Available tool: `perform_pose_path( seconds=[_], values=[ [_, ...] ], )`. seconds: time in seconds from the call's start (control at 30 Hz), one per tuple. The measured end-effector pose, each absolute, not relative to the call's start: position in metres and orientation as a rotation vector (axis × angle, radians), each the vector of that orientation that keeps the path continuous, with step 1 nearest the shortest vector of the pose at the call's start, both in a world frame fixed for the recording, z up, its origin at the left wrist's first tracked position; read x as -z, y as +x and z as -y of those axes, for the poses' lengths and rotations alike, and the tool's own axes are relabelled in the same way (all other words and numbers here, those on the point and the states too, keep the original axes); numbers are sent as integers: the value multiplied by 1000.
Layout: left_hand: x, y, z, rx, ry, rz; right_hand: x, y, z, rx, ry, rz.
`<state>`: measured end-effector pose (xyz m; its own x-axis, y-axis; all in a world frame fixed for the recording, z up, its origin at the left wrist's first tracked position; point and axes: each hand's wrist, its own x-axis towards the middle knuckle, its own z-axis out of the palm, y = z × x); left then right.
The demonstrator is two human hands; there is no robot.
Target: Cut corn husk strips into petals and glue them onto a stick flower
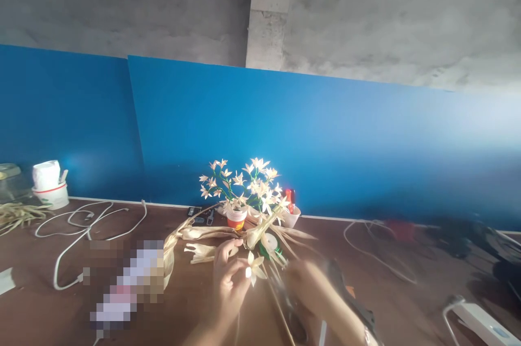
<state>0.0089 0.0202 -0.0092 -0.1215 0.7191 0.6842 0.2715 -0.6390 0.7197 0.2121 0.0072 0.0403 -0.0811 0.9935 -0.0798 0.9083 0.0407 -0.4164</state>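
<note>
My left hand is closed, its thumb and fingers pinching a pale flower with pointed petals that looks made of dried husk. To the right, my right hand is smeared by motion, so its fingers and anything in them cannot be made out. Just beyond both hands lies a roll of green tape among dried husk strips. Behind these, several finished husk flowers on green stems stand in a red-and-white paper cup.
A white cup holding something red stands beside the flowers. White cables and a white tub are at left. A white power strip lies at lower right. A blue panel borders the brown table.
</note>
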Motion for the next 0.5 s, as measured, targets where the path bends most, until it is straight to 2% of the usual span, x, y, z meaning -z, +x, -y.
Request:
perform_pose_path(
  seconds=[0.2, 0.5],
  values=[
    [1, 6, -13, -1624, 1709, -1167, -63, 157, 2, -1102, -1520, 1482],
    [27, 12, -35, -1717, 1696, -1138, -70, 152, -15, -1240, -1401, 1407]
  ],
)
